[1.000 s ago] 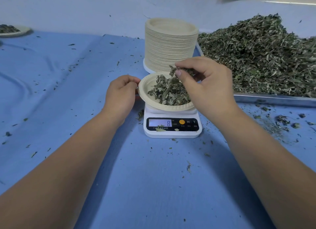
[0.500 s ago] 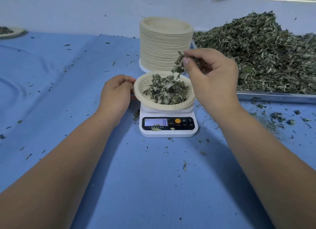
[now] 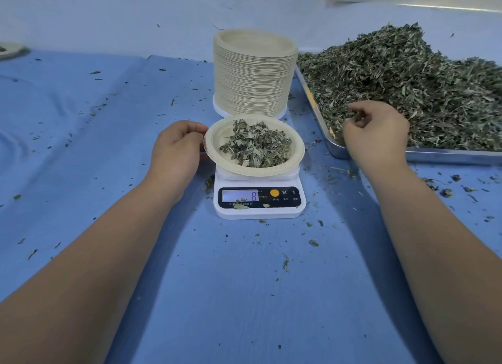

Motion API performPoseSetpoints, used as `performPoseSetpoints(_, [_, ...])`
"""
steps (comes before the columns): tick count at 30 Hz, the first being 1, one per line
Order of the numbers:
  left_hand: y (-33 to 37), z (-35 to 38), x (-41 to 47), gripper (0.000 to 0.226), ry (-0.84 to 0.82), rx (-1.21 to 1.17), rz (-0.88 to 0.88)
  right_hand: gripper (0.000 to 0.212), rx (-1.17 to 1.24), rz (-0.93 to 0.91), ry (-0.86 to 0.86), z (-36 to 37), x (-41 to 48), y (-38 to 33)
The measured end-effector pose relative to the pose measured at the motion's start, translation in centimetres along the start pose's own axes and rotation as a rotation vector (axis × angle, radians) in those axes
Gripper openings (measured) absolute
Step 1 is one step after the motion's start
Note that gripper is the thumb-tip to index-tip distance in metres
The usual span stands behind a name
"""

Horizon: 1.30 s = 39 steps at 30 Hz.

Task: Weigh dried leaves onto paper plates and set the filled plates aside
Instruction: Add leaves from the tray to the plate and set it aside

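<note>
The right hand [image 3: 376, 135] has been taken away from above the round beige paper plate [image 3: 217, 143] and carried to the right, to the near left corner of the shallow steel tray [image 3: 448, 157]. Its curled fingers are now set against the edge of the heap of dried green leaves [image 3: 407, 86]. Through the blur, no grip on leaves can be made out. The leaf pile on the plate is left uncovered.

Blue cloth [image 3: 244, 295]; pale surface [image 3: 108, 15] behind, perhaps wall.
</note>
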<state>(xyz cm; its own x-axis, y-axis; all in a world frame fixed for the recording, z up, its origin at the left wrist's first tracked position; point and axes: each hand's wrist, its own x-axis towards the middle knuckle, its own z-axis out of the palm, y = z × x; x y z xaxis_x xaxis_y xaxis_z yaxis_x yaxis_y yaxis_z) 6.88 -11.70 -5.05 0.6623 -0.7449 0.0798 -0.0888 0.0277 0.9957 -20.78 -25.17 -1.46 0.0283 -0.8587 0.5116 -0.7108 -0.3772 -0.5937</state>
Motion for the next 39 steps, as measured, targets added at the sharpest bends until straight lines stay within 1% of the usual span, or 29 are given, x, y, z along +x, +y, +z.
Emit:
performPoseSetpoints(8, [-0.1,0.0,0.1,0.028,-0.007,0.006,0.003,0.029,-0.040,-0.159,-0.052,0.4,-0.9,-1.6])
performPoseSetpoints(10, [-0.2,-0.1,0.2,0.027,-0.007,0.013,-0.003,0.030,-0.100,-0.191,-0.059,0.2,-1.0,-1.9])
performPoseSetpoints(12, [-0.2,-0.1,0.2,0.027,-0.007,0.017,-0.004,0.031,-0.167,-0.178,-0.075,0.0,-0.9,-1.9])
performPoseSetpoints(15, [-0.3,-0.1,0.2,0.027,-0.001,0.019,0.002,0.027,-0.269,-0.131,-0.167,-0.1,-0.9,-1.7])
performPoseSetpoints(17, [-0.2,0.0,0.2,0.027,0.001,0.019,0.010,0.027,-0.236,-0.146,-0.187,0.1,-1.1,-1.9])
performPoseSetpoints(20, [-0.1,0.1,0.2,0.028,0.010,-0.016,0.010,0.026,-0.103,-0.246,-0.114,-0.1,-1.5,-3.2])
performPoseSetpoints(21, [0.0,0.1,0.1,0.027,0.013,-0.039,0.003,0.024,-0.084,-0.272,-0.121,-0.1,-1.6,-3.6])
performPoseSetpoints(24, [0.1,0.0,0.1,0.027,0.014,-0.070,-0.010,0.022,-0.149,-0.271,-0.277,0.3,-2.1,-4.5])
performPoseSetpoints(26, [0.1,0.0,0.1,0.027,0.011,-0.049,-0.007,0.031,-0.191,-0.228,-0.366,0.8,-2.6,-4.8])
performPoseSetpoints(28, [0.1,-0.1,0.1,0.029,0.018,0.006,0.005,0.044,-0.173,-0.190,-0.399,1.2,-2.9,-5.1])
performPoseSetpoints(30, [0.1,-0.2,0.1,0.029,0.020,0.022,0.007,0.049,-0.129,-0.153,-0.411,1.3,-2.9,-5.5])
performPoseSetpoints(33, [0.4,-0.3,-0.1,0.031,-0.007,0.002,0.007,0.040,0.010,-0.034,-0.458,1.1,-2.9,-5.7])
performPoseSetpoints(37, [1.1,-0.5,-0.4,0.036,0.039,-0.085,-0.004,0.016,0.376,0.162,-0.543,1.0,-3.1,-6.3])
performPoseSetpoints(39, [1.8,-1.0,-0.3,0.031,0.060,-0.131,-0.008,0.008,0.590,0.265,-0.600,1.2,-3.3,-7.3])
